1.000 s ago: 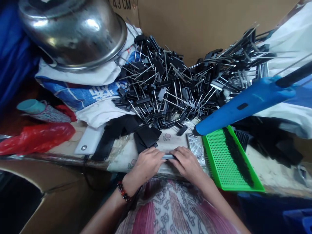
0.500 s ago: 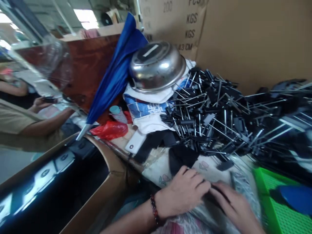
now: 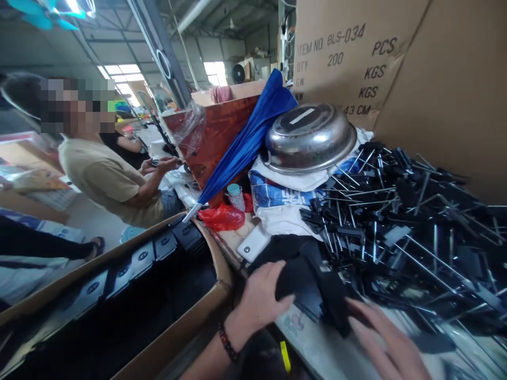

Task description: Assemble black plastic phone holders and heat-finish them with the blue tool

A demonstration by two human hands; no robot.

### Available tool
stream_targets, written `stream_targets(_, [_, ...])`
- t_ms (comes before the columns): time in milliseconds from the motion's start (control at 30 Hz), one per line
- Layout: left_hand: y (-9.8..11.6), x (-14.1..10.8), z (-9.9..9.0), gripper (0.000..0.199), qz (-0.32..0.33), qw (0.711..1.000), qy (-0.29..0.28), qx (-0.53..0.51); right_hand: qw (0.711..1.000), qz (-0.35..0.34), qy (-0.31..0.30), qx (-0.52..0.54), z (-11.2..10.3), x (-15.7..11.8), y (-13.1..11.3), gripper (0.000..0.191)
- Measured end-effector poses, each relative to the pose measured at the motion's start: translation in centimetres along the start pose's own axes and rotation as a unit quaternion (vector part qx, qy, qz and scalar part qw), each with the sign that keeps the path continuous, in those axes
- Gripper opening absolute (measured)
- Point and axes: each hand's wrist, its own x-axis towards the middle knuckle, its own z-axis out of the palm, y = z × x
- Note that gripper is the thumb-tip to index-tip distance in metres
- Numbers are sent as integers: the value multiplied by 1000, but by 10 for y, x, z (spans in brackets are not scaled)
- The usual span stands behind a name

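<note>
Black flat rectangular pieces [image 3: 307,282] lie on a floral cloth [image 3: 301,330] between a worker's hands, left hand [image 3: 261,298] open with fingers against them, right hand [image 3: 386,338] spread and blurred, beside a tangle of black steel-pinned plastic parts [image 3: 400,227].

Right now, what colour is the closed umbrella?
The umbrella is bright blue, clearest in the head view.

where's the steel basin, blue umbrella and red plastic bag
upturned steel basin [image 3: 309,140], head view, on the side of its dome
blue umbrella [image 3: 253,138], head view, on the folded canopy
red plastic bag [image 3: 222,218], head view, on its crumpled middle
</note>
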Motion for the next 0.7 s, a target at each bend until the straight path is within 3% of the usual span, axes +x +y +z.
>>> stream_targets(133, [-20, 4, -6, 52, -167, 983, 79, -10, 982, -149, -20, -113, 43, 50, -16, 35])
stream_targets(267, [-23, 6, -8, 51, -218, 973, 63, 37, 945, -248, -39, -209, 94, 89, -8, 48])
stream_targets(367, [-25, 6, -6, 54, -252, 966, 35, 52, 917, -303, -17, -258, 123, 108, 6, 53])
stream_targets(467, [-27, 6, -5, 58, -281, 959, 20, 40, 899, -311, 4, -310, 138, 121, 16, 55])
stream_targets(600, [-26, 6, -5, 60, -291, 956, 10, 21, 896, -243, -35, -370, 137, 128, 17, 51])
stream_targets(700, [-28, 7, -2, 65, -305, 952, -15, 14, 892, -232, -54, -383, 135, 126, 19, 47])
